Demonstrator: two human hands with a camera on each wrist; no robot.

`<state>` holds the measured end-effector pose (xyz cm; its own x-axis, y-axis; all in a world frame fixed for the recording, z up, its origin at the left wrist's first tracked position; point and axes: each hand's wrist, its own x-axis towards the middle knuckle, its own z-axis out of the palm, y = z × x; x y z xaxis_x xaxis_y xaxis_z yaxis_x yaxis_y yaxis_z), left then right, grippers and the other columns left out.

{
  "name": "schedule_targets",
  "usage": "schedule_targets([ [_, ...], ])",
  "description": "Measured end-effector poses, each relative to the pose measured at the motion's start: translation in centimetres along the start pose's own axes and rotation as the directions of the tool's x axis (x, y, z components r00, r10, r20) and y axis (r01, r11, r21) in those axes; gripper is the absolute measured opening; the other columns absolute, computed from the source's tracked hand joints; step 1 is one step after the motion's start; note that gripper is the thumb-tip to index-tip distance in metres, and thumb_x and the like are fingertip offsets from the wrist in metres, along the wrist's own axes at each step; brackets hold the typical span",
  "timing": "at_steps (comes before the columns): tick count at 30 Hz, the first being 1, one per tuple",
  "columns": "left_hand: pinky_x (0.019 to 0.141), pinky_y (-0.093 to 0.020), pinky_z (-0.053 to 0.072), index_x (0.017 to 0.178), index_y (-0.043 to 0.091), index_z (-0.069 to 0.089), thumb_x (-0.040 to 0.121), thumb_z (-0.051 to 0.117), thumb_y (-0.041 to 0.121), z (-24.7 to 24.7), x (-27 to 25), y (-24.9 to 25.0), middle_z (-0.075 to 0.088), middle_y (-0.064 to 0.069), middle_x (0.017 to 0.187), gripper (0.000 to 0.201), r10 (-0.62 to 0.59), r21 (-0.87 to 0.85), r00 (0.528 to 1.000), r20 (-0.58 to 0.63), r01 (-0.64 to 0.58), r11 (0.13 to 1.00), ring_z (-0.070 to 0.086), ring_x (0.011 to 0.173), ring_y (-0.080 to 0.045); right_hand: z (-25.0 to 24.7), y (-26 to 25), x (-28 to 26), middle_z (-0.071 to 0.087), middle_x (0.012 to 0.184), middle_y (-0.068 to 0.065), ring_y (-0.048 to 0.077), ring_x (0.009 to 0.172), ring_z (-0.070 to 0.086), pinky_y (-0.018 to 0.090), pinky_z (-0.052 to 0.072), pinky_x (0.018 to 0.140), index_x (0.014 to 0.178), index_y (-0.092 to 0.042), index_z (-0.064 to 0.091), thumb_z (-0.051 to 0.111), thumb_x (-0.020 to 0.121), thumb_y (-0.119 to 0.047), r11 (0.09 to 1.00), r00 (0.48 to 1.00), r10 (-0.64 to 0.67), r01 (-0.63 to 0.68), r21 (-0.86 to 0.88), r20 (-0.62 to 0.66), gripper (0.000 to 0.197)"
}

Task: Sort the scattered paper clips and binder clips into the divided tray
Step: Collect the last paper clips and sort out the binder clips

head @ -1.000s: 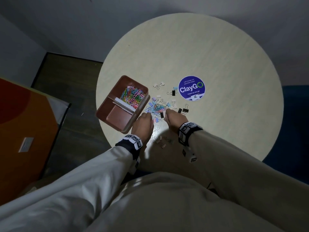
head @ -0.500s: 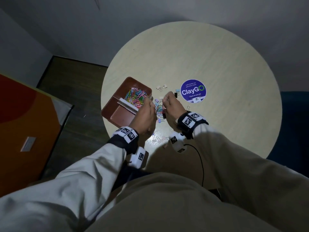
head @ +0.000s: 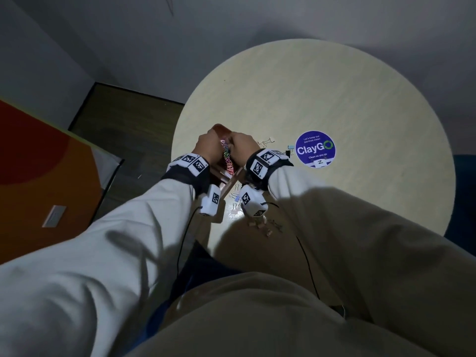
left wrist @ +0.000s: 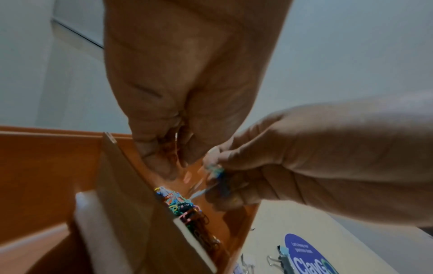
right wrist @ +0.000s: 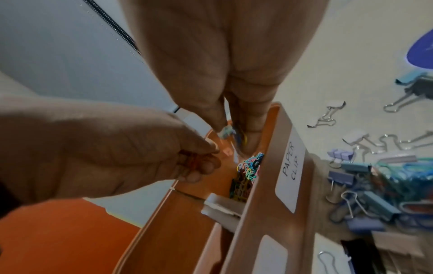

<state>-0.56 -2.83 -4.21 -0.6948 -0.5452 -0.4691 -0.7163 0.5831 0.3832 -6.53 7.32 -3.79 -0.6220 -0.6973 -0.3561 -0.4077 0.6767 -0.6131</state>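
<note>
both hands over the smooth brown tray (right wrist: 262, 185): left hand (head: 206, 146) and right hand (head: 240, 145) each pinch thin, bent-wire paper clips (right wrist: 249, 169).

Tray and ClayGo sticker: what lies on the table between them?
Loose binder clips lie between the tray and the sticker; the right wrist view shows it best.
</note>
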Motion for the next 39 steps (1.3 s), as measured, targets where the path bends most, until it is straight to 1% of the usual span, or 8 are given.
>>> schedule_targets([
  [5, 0.088, -0.039, 0.044, 0.119, -0.001, 0.058, 0.097, 0.046, 0.004, 0.4, -1.3, 0.1, 0.062, -0.023, 0.122, 0.026, 0.073, 0.036, 0.997, -0.015, -0.073, 0.997, 0.058, 0.114, -0.039, -0.3, 1.8, -1.2, 0.066, 0.123, 0.013, 0.029, 0.114, 0.060, 0.031, 0.044, 0.092, 0.123, -0.010, 0.062, 0.048, 0.095, -0.003, 0.998, 0.999, -0.019, 0.021, 0.060, -0.045, 0.032],
  [10, 0.083, -0.040, 0.047, 0.112, 0.005, 0.055, 0.097, 0.049, 0.006, 2.7, -4.6, -0.3, 0.056, -0.015, 0.113, 0.016, 0.192, -0.033, 0.938, -0.290, -0.210, 0.977, 0.056, 0.102, -0.030, 0.6, 5.2, -4.2, 0.062, 0.097, 0.005, 0.019, 0.085, 0.059, 0.035, 0.050, 0.076, 0.100, -0.013, 0.059, 0.044, 0.092, -0.005, 0.973, 0.939, -0.078, 0.145, 0.180, -0.334, 0.018],
  [13, 0.070, -0.034, 0.045, 0.105, 0.006, 0.055, 0.098, 0.047, 0.006, 4.2, -7.4, -0.1, 0.058, -0.009, 0.103, 0.010, 0.249, -0.094, 0.880, -0.404, -0.310, 0.946, 0.054, 0.085, -0.020, 2.6, 7.1, -7.0, 0.057, 0.086, -0.002, 0.017, 0.071, 0.056, 0.034, 0.049, 0.063, 0.089, -0.021, 0.050, 0.041, 0.095, -0.013, 0.992, 0.977, -0.094, 0.107, 0.062, -0.190, 0.014],
  [17, 0.064, -0.043, 0.053, 0.092, 0.014, 0.050, 0.100, 0.043, 0.014, 7.7, -9.5, -0.9, 0.060, -0.004, 0.078, 0.010, 0.304, -0.086, 0.919, -0.252, -0.334, 0.939, 0.059, 0.069, -0.024, 5.9, 9.5, -9.8, 0.052, 0.092, 0.000, 0.025, 0.075, 0.057, 0.032, 0.043, 0.063, 0.090, -0.022, 0.050, 0.047, 0.092, -0.018, 0.966, 0.988, -0.135, 0.148, -0.214, 0.074, 0.006],
  [20, 0.066, -0.043, 0.055, 0.086, 0.018, 0.054, 0.096, 0.047, 0.014, 10.1, -10.5, -1.9, 0.060, -0.004, 0.081, 0.013, 0.318, 0.067, 0.940, -0.125, -0.312, 0.948, 0.060, 0.069, -0.024, 7.3, 11.5, -10.9, 0.052, 0.110, 0.007, 0.031, 0.090, 0.058, 0.033, 0.040, 0.066, 0.107, -0.019, 0.054, 0.053, 0.090, -0.017, 0.932, 0.975, -0.095, 0.158, -0.327, 0.200, 0.018],
  [24, 0.071, -0.039, 0.056, 0.103, 0.019, 0.066, 0.095, 0.051, 0.013, 12.5, -11.1, -3.3, 0.062, -0.007, 0.102, 0.018, 0.337, 0.238, 0.941, -0.032, -0.320, 0.917, 0.065, 0.084, -0.028, 7.4, 13.2, -12.5, 0.050, 0.111, 0.010, 0.034, 0.087, 0.058, 0.038, 0.047, 0.068, 0.110, -0.017, 0.052, 0.053, 0.090, -0.012, 0.923, 0.974, -0.083, 0.154, -0.352, 0.209, 0.020],
  [30, 0.067, -0.036, 0.055, 0.100, 0.015, 0.063, 0.097, 0.049, 0.016, 13.5, -11.0, -4.1, 0.062, -0.007, 0.097, 0.014, 0.321, 0.254, 0.946, -0.043, -0.301, 0.919, 0.063, 0.079, -0.027, 6.8, 15.2, -13.4, 0.051, 0.095, 0.008, 0.032, 0.078, 0.057, 0.038, 0.048, 0.064, 0.093, -0.014, 0.053, 0.041, 0.097, -0.022, 0.902, 0.980, -0.091, 0.156, -0.404, 0.176, 0.015],
  [39, 0.063, -0.038, 0.055, 0.111, 0.018, 0.056, 0.091, 0.059, 0.008, 14.3, -9.1, -2.8, 0.057, -0.007, 0.105, 0.022, 0.325, 0.321, 0.945, -0.031, -0.298, 0.899, 0.063, 0.085, -0.027, 4.6, 12.7, -10.6, 0.054, 0.101, 0.007, 0.030, 0.083, 0.057, 0.037, 0.047, 0.066, 0.094, -0.016, 0.051, 0.046, 0.094, -0.021, 0.926, 0.990, -0.122, 0.140, -0.350, 0.074, 0.007],
])
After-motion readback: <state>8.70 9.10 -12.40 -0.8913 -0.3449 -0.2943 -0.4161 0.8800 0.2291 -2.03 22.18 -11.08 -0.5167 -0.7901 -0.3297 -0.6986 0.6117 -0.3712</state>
